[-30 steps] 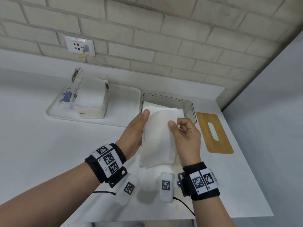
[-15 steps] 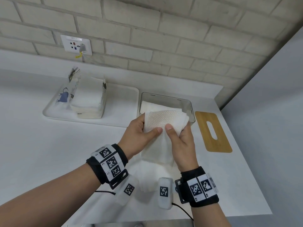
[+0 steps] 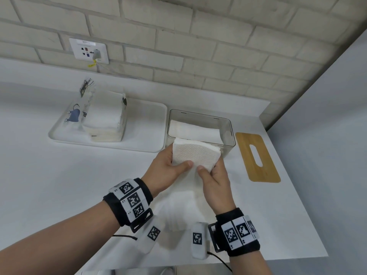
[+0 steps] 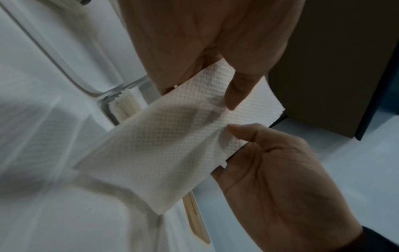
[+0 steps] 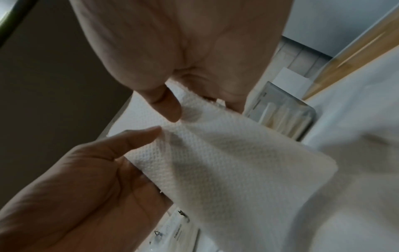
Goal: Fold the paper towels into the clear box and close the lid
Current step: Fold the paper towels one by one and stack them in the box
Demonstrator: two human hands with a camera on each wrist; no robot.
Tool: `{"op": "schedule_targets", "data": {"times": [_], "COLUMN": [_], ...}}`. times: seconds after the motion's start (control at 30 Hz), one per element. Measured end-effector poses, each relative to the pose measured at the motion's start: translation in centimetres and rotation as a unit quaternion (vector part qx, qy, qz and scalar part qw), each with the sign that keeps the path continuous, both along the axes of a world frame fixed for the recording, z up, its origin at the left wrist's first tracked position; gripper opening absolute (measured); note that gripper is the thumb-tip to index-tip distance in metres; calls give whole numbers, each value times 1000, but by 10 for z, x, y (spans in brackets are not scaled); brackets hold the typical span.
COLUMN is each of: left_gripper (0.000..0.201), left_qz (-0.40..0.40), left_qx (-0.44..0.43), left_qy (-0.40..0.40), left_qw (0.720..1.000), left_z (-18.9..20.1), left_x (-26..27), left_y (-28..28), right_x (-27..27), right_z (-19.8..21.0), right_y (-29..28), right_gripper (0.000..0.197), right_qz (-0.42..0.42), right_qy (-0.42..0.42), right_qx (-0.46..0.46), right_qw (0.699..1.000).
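Both hands hold one folded white paper towel just in front of the clear box. My left hand grips its left edge, thumb on top and fingers behind. My right hand pinches its right edge the same way. In the left wrist view the paper towel stretches between the two thumbs; in the right wrist view the towel hangs down to the right. Folded white towels lie inside the box. The bamboo lid with a slot lies flat on the counter right of the box.
A white tray left of the box carries an opened pack of paper towels. More white towel lies on the counter under my wrists. A brick wall with a socket stands behind. The counter ends at the right and near edges.
The long hanging towel has been folded over into a compact pad. Both hands have carried it forward to the box's near wall, thumbs now close together on its top face.
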State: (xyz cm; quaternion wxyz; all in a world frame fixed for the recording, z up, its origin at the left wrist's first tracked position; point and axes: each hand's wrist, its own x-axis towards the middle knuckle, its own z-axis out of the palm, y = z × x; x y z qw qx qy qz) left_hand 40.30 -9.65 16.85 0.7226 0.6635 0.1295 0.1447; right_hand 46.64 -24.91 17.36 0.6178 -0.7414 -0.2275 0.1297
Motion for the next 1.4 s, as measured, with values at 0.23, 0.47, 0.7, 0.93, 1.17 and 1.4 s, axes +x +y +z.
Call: {"op": "schedule_targets", "data": {"times": [0.23, 0.47, 0.7, 0.93, 1.17, 1.4], "left_gripper": [26, 27, 36, 21, 72, 50], "left_qz": [-23, -32, -35, 2, -68, -27], "left_qx": [28, 57, 61, 226, 433, 408], "left_qy": [30, 42, 62, 242, 364, 366], "left_qw": [999, 997, 996, 944, 821, 836], "left_z": [-12, -6, -8, -38, -56, -59], "left_x": [-1, 3, 6, 3, 21, 17], "left_y": [-1, -1, 14, 43, 25, 30], "right_x": [0, 2, 10, 78, 160, 217], "right_z": [-7, -6, -8, 66, 103, 97], "right_y": [-1, 0, -4, -23, 18, 76], "right_gripper": [41, 49, 37, 25, 21, 35], "right_qz": [-10, -21, -45, -157, -75, 151], "right_qy": [23, 30, 28, -84, -250, -248], "right_qx": [-15, -15, -71, -47, -147, -389], "right_qw": [1000, 999, 996, 983, 954, 874]}}
